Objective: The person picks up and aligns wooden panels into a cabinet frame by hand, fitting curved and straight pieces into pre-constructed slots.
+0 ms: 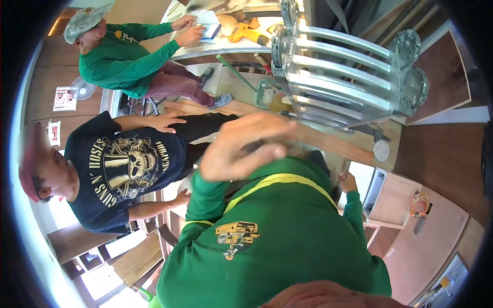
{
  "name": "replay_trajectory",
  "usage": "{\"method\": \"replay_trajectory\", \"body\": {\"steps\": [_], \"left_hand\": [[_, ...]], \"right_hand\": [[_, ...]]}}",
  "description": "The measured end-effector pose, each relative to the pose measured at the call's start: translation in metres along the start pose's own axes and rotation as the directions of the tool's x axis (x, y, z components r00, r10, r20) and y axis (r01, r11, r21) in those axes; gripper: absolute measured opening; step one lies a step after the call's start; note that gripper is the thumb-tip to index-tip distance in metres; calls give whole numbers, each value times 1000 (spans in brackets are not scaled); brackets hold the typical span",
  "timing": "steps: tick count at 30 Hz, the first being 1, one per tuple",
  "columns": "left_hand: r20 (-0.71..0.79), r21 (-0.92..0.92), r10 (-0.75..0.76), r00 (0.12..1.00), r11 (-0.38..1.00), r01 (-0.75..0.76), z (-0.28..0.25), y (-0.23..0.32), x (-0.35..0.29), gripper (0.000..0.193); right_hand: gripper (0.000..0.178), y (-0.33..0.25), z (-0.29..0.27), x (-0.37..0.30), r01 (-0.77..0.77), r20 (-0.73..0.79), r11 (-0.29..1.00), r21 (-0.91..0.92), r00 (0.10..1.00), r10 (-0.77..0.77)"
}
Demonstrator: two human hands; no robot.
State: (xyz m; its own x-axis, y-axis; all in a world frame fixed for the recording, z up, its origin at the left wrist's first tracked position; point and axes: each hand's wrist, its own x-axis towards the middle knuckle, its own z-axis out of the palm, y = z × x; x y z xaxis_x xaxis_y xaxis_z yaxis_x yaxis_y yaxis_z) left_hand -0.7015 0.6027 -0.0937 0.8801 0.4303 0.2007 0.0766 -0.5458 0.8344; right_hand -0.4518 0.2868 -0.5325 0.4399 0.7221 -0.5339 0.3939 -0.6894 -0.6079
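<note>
My left hand (244,146) is raised in front of my green sweatshirt, which has a yellow stripe. Its fingers stretch to the right with the thumb apart, and I see nothing in its grip. Slight motion blur softens the fingertips. Lower, at my right side, my right hand (348,181) looks small with its fingers curled in. Nothing shows in it. The nearest thing to it is a pale wooden cabinet (393,200).
A person in a black T-shirt (131,164) stands close on my left. Farther off, another in green holds a booklet (207,25) by a bench with a yellow power tool (246,35). Shiny metal tubing (344,66) stands ahead right. Coiled cable (420,204) rests on a wooden panel (436,233).
</note>
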Motion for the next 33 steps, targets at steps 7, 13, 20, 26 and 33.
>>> {"method": "replay_trajectory", "body": {"steps": [7,13,20,26,33], "left_hand": [[187,749,-916,356,367,551,42,-231,-95,73],[177,426,-768,616,624,655,67,-325,-188,77],[341,466,-712,614,695,548,92,-327,-146,71],[358,449,-713,603,698,558,96,-307,-113,70],[288,383,-622,728,772,507,91,-310,-113,57]], "right_hand": [[14,155,107,-24,-619,373,446,647,766,523],[21,173,110,-23,-665,433,496,559,744,509],[13,58,45,25,-491,184,550,676,835,519],[7,48,16,51,-428,239,426,797,871,429],[3,111,41,18,-536,274,593,601,835,477]]}}
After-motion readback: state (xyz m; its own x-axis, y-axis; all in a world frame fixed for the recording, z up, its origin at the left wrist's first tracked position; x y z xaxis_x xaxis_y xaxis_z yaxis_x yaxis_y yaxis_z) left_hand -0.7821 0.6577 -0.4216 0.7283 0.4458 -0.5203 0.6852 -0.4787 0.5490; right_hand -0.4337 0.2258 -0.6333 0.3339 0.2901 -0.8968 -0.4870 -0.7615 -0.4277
